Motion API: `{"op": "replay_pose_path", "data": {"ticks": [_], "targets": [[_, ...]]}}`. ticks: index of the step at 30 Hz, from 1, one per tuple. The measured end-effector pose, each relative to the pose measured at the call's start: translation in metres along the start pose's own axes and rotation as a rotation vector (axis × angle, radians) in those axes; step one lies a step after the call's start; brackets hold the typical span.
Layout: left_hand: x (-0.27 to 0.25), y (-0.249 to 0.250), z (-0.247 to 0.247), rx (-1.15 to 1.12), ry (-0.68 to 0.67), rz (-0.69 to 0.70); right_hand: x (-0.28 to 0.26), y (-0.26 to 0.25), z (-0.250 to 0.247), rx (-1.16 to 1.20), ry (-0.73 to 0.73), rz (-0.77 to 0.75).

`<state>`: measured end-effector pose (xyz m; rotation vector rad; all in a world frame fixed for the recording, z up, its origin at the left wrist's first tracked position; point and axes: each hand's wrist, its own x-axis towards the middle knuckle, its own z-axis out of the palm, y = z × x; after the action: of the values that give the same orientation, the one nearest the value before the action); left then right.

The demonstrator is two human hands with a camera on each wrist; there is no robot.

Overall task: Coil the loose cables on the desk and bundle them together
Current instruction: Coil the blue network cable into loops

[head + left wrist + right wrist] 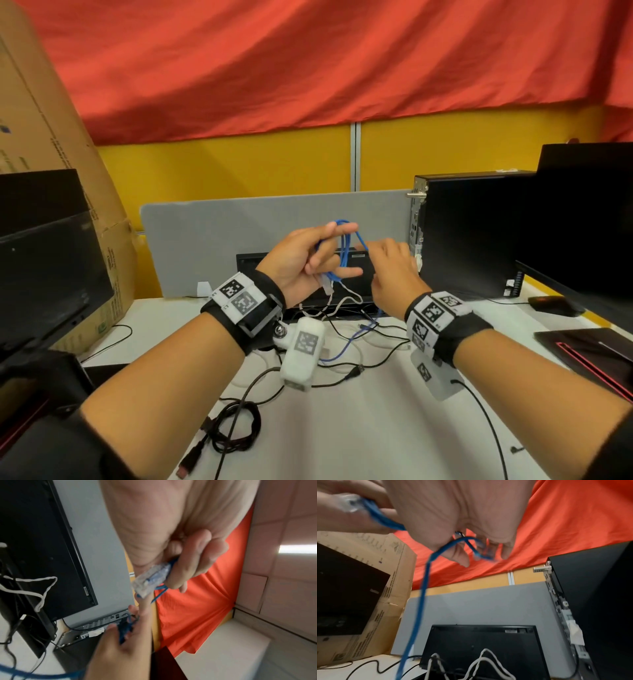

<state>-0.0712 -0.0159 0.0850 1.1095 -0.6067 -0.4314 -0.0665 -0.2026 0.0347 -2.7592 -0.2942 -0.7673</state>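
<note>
left hand [301, 260] grips blue cable [342, 246] loops so they stay | right hand [390, 270] at 3 o'clock pinches next loop | black cable [236, 428] waits on bench [376, 428]

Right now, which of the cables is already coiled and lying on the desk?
The black cable, a finished coil near the desk's front edge. The blue cable is held up in both hands; the white cable trails loose.

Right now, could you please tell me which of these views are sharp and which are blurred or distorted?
Head view: mostly sharp, with wide-angle bending at the edges; the blue cable reads clearly between the left hand and the right hand. Left wrist view: the clear plug is soft, the lower right hand smeared by motion. Right wrist view: the blue cable is streaked and the palm close and out of focus.
</note>
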Motion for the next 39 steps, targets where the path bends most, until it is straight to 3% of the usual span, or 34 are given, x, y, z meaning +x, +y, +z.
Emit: {"op": "replay_pose_path", "data": {"ticks": [4, 9, 12, 19, 25, 28, 33, 36, 39], "targets": [[0.008, 0.007, -0.01, -0.147, 0.132, 0.118, -0.011, -0.001, 0.017, 0.268, -0.194, 0.122], [0.011, 0.014, -0.028, -0.259, 0.248, 0.202, -0.021, 0.001, 0.03, 0.646, 0.064, 0.11], [0.01, 0.016, -0.033, -0.322, 0.268, 0.227, -0.025, -0.009, 0.031, 0.739, 0.062, 0.007], [0.011, 0.002, -0.019, -0.296, 0.209, 0.151, -0.017, -0.015, 0.015, 0.763, -0.243, 0.045], [0.013, -0.005, -0.006, -0.316, 0.156, 0.12, -0.011, -0.03, -0.008, 1.049, -0.365, 0.153], [0.014, -0.002, 0.0, -0.322, 0.136, 0.128, -0.01, -0.042, -0.012, 0.977, -0.254, 0.185], [0.013, 0.004, 0.004, -0.313, 0.127, 0.142, -0.016, -0.046, -0.006, 0.835, -0.037, 0.115], [0.011, 0.008, 0.001, -0.302, 0.143, 0.165, -0.014, -0.045, -0.012, 0.673, -0.086, 0.122], [0.012, 0.007, -0.001, -0.294, 0.19, 0.197, -0.013, -0.047, -0.017, 0.306, -0.237, 0.114]]}}
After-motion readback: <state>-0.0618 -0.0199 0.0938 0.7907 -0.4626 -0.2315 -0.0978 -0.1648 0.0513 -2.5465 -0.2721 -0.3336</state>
